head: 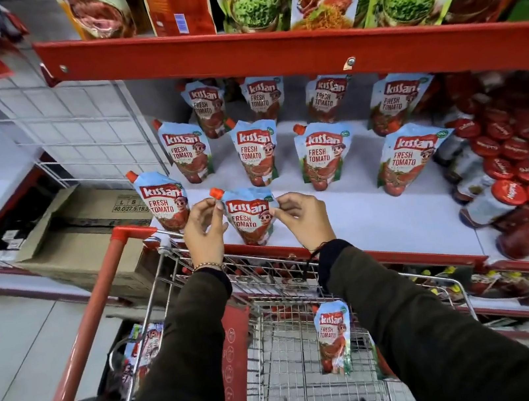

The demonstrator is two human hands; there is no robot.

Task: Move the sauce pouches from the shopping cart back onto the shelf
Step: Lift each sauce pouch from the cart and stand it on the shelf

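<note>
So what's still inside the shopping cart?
One tomato sauce pouch stands upright inside the shopping cart, against its right side. The person's sleeves cover part of the basket, so anything beneath them cannot be seen.

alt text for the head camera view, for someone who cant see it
Both hands, left hand and right hand, pinch the top corners of a tomato sauce pouch standing at the front edge of a red-trimmed shelf among matching pouches. Below, one more pouch stands in the wire shopping cart.
</note>
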